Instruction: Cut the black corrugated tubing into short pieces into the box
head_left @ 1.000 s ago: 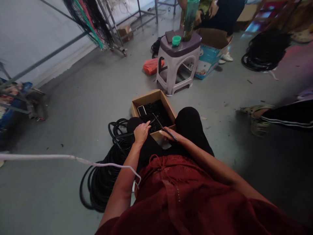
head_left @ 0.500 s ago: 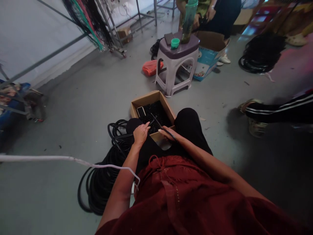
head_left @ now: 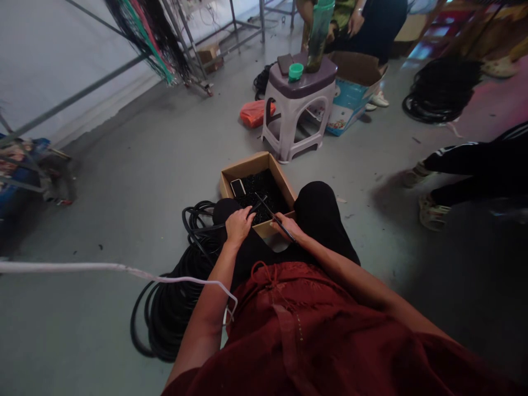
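My left hand (head_left: pixel 239 224) is closed around a black cable (head_left: pixel 216 226), and the cable's end sticks out past the fingertips over a small cardboard box (head_left: pixel 281 174). In my right hand (head_left: pixel 289 224) is a long, thin, pointed tool (head_left: pixel 264 203) with a dark handle. Its narrow blade crosses close to the cable end; whether the two touch I cannot tell. Black scraps (head_left: pixel 264 182) fill the box, and a phone (head_left: pixel 238 187) lies on them at the left. From my left hand the cable runs back towards a large coil of black cable (head_left: pixel 177 308) on the floor.
A plastic stool (head_left: pixel 284 118) beyond the box carries a green bottle (head_left: pixel 319 33) and green cap (head_left: pixel 295 72). Nearby are a red bag (head_left: pixel 252 114), a blue carton (head_left: pixel 350 104) and a seated person. Another person's legs (head_left: pixel 457 165) are at right. A white cord (head_left: pixel 165 279) crosses at left.
My right hand has shifted slightly, and the tool with it. At the right, the other person's legs have moved in a step. My left hand stays nearly in place on the cable.
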Demonstrator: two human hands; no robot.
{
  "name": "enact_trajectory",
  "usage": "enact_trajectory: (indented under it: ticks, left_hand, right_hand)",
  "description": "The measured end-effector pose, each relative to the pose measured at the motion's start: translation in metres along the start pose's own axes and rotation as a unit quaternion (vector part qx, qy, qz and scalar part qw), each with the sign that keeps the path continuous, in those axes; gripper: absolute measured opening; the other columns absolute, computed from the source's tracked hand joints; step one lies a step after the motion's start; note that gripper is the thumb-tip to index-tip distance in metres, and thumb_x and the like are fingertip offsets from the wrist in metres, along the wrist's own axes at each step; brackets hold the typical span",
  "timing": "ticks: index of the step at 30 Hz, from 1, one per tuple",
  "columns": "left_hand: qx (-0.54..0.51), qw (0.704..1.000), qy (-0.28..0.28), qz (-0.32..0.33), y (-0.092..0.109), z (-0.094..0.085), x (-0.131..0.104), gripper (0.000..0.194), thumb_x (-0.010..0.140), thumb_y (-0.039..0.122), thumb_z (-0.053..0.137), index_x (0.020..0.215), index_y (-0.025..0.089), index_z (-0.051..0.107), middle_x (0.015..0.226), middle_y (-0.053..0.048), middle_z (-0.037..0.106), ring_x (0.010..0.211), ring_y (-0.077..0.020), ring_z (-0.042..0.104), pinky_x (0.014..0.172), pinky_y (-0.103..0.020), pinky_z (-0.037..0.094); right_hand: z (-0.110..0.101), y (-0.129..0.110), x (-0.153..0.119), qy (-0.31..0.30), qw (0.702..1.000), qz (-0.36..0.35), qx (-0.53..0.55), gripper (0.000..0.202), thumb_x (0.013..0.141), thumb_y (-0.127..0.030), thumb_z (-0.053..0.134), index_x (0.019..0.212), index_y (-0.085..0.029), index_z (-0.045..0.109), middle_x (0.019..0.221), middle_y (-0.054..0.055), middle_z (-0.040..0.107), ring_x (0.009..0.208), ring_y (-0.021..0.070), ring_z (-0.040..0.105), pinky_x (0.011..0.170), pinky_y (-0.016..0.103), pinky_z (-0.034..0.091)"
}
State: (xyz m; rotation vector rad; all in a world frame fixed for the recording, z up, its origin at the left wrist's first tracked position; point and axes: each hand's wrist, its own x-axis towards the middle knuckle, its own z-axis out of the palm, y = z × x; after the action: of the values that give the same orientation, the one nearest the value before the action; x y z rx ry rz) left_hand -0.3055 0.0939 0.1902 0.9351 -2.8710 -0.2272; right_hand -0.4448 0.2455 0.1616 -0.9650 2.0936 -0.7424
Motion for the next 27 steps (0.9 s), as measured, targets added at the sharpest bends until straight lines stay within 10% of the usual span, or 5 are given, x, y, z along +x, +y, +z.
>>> enact_trajectory:
  ticks: [12,20,27]
  left_hand:
    - [0.036,0.996,-0.067,0.046,0.012,-0.011,0.013,0.046,0.100,0.040,0.026,0.127,0.018,0.056,0.110,-0.011,0.067,0.102,-0.0221,0.060,0.084,-0.032,0.040]
    - [-0.149,0.966,-0.211,-0.008,0.006,-0.021,0.033,0.037,0.098,0.038,0.031,0.105,0.021,0.063,0.097,-0.003,0.072,0.083,-0.0158,0.066,0.067,-0.023,0.042]
    - [-0.220,0.952,-0.210,-0.034,0.002,-0.012,0.037,0.033,0.093,0.040,0.040,0.102,0.022,0.067,0.085,0.001,0.073,0.066,-0.0119,0.064,0.063,-0.022,0.041]
  right_hand:
    - [0.004,0.004,0.000,0.012,1.000,-0.006,-0.002,0.024,0.086,-0.033,0.050,0.105,-0.022,0.056,0.081,0.004,0.065,0.073,0.0198,0.058,0.063,0.024,0.036]
    - [0.008,0.009,0.000,0.015,0.999,-0.031,-0.002,0.024,0.086,-0.035,0.049,0.106,-0.022,0.053,0.082,0.003,0.063,0.073,0.0191,0.057,0.065,0.024,0.036]
    - [0.007,0.008,-0.001,0.010,0.999,-0.032,0.005,0.026,0.087,-0.034,0.050,0.109,-0.022,0.053,0.085,0.003,0.064,0.078,0.0194,0.058,0.068,0.024,0.038]
